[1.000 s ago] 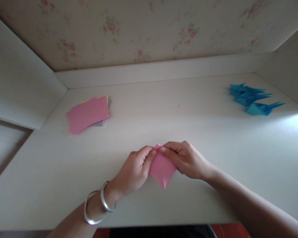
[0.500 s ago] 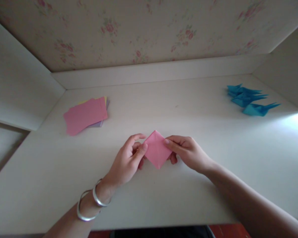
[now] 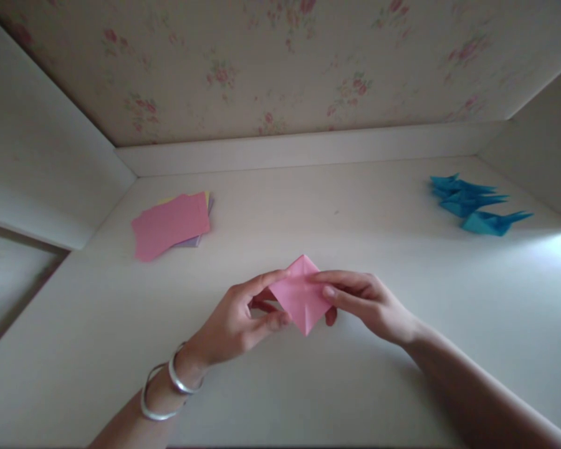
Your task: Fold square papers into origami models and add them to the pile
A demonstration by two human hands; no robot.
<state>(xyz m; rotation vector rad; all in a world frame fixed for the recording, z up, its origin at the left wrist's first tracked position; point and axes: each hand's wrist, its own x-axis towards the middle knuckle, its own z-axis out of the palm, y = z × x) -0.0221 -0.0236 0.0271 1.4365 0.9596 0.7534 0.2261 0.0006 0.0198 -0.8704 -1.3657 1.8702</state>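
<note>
A piece of pink origami paper, folded into a small diamond with crease lines, is held between my two hands just above the table. On its left side my left hand has the index finger along the upper left edge and the thumb near the lower left edge, other fingers partly hidden behind. My right hand grips the right corner, thumb and index finger on the front face and a fingertip showing underneath. Two silver bangles circle my left wrist.
At the left back lies a stack of pink paper sheets with yellow and purple ones below. Several blue folded paper figures stand at the right back. The white table meets a floral-papered wall and white side panels.
My left index finger has come onto the paper's upper left edge, and the left thumb has slid off its face downward. My right index finger now reaches farther across the front. The camera view has shifted slightly.
</note>
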